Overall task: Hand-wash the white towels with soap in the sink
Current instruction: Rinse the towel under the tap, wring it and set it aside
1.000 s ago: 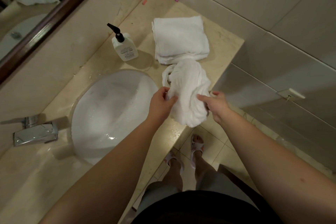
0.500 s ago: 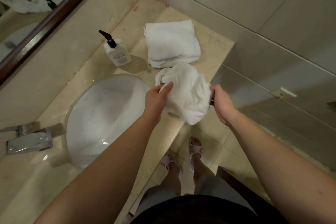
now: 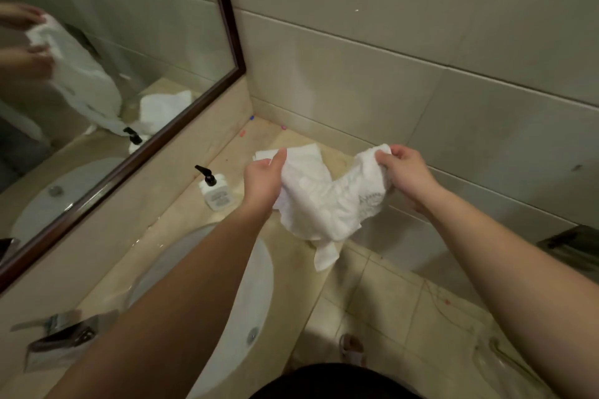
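White towel (image 3: 327, 201) stretched between left hand (image 3: 263, 181), right hand (image 3: 406, 173)

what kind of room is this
Most likely a bathroom: an oval white sink set into a marble-look counter, a metal faucet beside it, a framed wall mirror above, and tiled walls.

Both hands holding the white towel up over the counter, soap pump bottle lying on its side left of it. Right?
One thing is off: the soap pump bottle is not on its side. The head view shows it upright on the counter, black pump on top. The rest holds: the left hand and right hand both grip the white towel, held up over the counter, bottle to its left.
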### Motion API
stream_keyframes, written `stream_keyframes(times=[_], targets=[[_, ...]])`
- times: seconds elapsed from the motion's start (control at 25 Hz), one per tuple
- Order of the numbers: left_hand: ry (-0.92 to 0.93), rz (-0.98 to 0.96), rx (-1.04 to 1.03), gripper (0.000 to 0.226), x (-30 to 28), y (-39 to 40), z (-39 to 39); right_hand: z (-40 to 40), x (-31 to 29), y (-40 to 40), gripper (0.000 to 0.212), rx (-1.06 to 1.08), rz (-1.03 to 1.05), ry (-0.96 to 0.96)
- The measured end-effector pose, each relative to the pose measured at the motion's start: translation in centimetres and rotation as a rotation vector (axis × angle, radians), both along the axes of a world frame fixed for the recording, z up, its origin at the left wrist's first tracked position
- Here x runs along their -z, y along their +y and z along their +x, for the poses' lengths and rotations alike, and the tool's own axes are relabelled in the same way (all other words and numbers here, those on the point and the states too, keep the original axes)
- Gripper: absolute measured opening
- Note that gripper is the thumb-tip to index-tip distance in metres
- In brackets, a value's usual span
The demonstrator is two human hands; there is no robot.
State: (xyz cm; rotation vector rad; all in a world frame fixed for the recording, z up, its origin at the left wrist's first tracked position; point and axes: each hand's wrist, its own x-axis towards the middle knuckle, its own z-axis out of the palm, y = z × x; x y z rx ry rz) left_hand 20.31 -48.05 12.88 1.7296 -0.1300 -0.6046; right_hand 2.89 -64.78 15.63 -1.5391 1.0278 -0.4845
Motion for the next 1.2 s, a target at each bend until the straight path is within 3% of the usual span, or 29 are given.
stream_keyframes(times=[0.16,0.28,0.4,0.48,0.56,0.68,0.72,0.84,0.92,1.04,1.12,1.2], targets=[[-0.163,0.036,0.06,0.051,-3.1,-1.5,-0.7,-0.7,-3.3,-1.7,0.021,-0.007,-0.167,-0.002],[-0.065,-0.11,0.032,0.037,-4.6,-2.7,-0.5,-1.7,-4.6,-3.2,0.014,0.147,-0.165,-0.156],[0.102,-0.363,-0.046,0.018,-5.4,-3.2,-0.3,-2.8,-4.0,-4.4,0.026,0.201,-0.01,-0.015],[0.099,-0.371,-0.035,0.017,-5.6,-3.7,-0.6,-3.3,-4.2,-4.7,0.023,0.184,0.189,0.004],[0.065,-0.324,-0.007,0.026,-5.7,-4.4,-1.0,-3.7,-5.5,-5.3,0.02,0.184,0.302,-0.118],[0.111,-0.368,-0.011,0.036,-7.2,-5.1,-1.5,-4.0,-6.8,-6.9,0.019,0.216,0.455,-0.473],[0.111,-0.399,0.007,0.038,-7.7,-5.2,-1.8,-4.0,-6.6,-7.1,0.018,0.218,0.442,-0.485],[-0.082,-0.229,0.138,0.043,-7.8,-5.8,-1.7,-3.8,-6.2,-6.5,0.012,0.134,0.175,-0.209],[-0.294,-0.037,0.272,0.027,-8.0,-6.1,-1.7,-3.5,-7.2,-6.8,0.015,0.198,0.095,-0.216],[-0.459,0.0,0.235,0.026,-8.9,-6.5,-1.3,-4.0,-7.1,-8.3,0.019,0.43,0.257,-0.474],[-0.498,-0.039,0.202,0.026,-9.1,-6.7,-0.8,-4.1,-5.5,-8.1,0.02,0.316,0.408,-0.353],[-0.538,-0.015,0.21,0.035,-9.0,-7.2,-0.6,-4.1,-5.0,-8.2,0.017,0.224,0.359,-0.22]])
